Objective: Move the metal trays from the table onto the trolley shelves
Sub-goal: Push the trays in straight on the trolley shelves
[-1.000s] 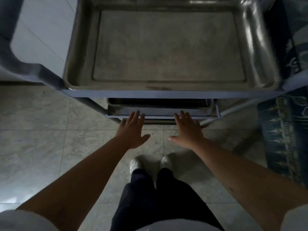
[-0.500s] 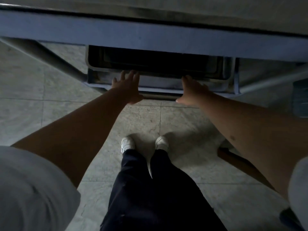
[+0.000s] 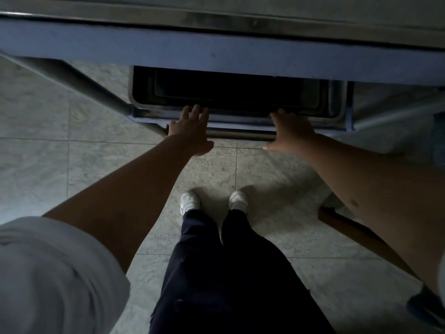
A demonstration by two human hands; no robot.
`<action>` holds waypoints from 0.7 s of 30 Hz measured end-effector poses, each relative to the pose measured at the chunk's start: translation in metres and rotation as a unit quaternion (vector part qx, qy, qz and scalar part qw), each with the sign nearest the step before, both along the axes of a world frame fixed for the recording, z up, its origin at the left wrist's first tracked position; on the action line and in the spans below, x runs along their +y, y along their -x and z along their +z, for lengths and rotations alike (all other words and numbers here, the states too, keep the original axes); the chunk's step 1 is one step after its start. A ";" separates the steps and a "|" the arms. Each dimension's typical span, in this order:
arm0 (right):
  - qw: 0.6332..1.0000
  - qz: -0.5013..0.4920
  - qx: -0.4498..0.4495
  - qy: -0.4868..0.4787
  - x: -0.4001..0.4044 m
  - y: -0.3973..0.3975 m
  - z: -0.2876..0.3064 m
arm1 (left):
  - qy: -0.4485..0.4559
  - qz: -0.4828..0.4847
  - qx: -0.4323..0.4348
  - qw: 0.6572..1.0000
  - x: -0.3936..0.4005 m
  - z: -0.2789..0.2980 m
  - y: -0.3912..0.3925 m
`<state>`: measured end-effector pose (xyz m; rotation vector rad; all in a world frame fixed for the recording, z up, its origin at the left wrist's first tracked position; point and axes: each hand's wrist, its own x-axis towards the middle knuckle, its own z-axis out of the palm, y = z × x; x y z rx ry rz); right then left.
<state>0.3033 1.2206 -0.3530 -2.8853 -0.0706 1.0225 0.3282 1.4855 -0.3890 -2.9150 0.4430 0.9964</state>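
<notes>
- Lower tray point(image 3: 237, 114): at 12 o'clock from your hands, long axis 9-to-3.
- Your left hand point(image 3: 191, 131), right hand point(image 3: 290, 135): spread flat on its near rim, equally near, gripping nothing.

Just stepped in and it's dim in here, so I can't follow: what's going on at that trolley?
A person is bent over the trolley, both arms stretched down to its lower shelf. The left hand and right hand lie flat and open against the near edge of a metal tray sitting on that shelf. Another tray's rim shows on the top shelf. Neither hand grips anything.
</notes>
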 end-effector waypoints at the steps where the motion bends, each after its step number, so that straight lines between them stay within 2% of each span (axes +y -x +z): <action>1: 1.000 -0.003 -0.001 -0.002 0.001 0.003 0.000 | 0.001 0.004 0.002 1.000 0.001 0.001 0.003; 5: 0.999 -0.032 -0.001 -0.015 0.005 0.011 0.001 | 0.003 0.010 0.019 1.000 0.001 0.004 0.012; 15: 0.997 -0.064 -0.039 -0.012 0.013 0.037 -0.006 | 0.033 0.015 -0.026 0.999 -0.002 0.009 0.034; 21: 0.989 -0.126 -0.082 0.010 0.028 0.058 -0.032 | 0.048 -0.016 -0.058 0.997 0.011 -0.004 0.050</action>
